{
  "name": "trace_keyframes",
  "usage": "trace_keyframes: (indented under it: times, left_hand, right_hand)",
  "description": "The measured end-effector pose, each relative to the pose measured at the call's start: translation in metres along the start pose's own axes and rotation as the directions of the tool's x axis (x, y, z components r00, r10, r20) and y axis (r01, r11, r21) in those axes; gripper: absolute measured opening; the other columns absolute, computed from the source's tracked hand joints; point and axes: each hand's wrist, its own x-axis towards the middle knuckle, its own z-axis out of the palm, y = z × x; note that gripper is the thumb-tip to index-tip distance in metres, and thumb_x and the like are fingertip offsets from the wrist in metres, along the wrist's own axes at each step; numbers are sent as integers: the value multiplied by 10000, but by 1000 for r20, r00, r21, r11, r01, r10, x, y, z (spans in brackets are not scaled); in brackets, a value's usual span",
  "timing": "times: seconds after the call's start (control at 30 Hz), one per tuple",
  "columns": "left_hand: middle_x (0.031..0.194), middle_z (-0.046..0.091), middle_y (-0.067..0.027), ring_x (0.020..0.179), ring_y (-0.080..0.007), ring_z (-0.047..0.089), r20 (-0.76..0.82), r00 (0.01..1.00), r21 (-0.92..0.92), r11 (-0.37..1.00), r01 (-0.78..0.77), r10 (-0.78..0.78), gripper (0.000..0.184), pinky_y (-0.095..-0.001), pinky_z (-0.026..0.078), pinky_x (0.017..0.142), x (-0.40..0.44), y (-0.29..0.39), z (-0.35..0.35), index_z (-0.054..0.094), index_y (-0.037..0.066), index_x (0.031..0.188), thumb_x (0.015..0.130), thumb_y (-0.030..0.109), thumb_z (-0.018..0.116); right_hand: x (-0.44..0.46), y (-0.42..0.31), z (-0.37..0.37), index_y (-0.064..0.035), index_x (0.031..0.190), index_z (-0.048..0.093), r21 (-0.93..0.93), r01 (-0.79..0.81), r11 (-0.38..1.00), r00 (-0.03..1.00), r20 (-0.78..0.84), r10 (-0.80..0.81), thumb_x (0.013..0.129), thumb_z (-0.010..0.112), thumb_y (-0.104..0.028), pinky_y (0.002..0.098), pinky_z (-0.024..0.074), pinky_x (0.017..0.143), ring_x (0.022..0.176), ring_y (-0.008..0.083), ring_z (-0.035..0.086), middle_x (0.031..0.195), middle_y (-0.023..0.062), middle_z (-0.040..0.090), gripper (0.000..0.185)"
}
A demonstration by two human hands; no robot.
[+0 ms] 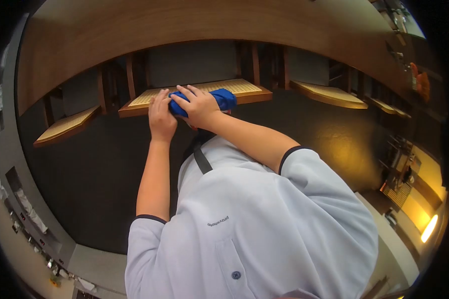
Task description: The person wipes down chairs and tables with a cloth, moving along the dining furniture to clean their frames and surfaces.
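Observation:
A bunched blue cloth (224, 99) is between my two hands, in front of my body and over the woven seat of the middle chair (242, 86). My right hand (200, 106) lies across the cloth with its fingers curled over the top. At the cloth's left end, my left hand (161, 115) is closed against it, fingers pointing away from me. Both thumbs and the underside of the cloth are mostly hidden. Whether the cloth touches the seat, I cannot tell.
A long wooden table (194, 22) curves across the far side. More woven-seat chairs stand at the left (67, 126) and right (329, 94). Dark floor (95, 179) surrounds me. A grey counter with white cloths (31, 212) runs along the left; a lit lamp (429, 228) glows at right.

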Motion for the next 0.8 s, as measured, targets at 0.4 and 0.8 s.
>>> trace_keyframes:
  times: [0.4,0.8]
  left_hand:
    - [1461,500,-184,1371,-297,459,-100,557,-614,492,617,-824,473,-369,338,1154,-5,-97,-35,399,-56,1460,1083,230,408]
    - [1428,558,-113,1305,-176,528,303,723,-885,98,455,-622,462,-305,371,1124,-27,-118,-68,496,-29,1452,1104,255,389]
  right_hand:
    - [-49,67,-79,-113,1281,649,-1,85,996,993,77,-85,672,778,-87,460,539,931,1193,386,623,1279,187,644,623]
    - [44,-49,24,-78,1334,598,-8,65,998,993,96,-64,787,795,-202,477,501,1005,1260,402,571,1343,169,605,594]
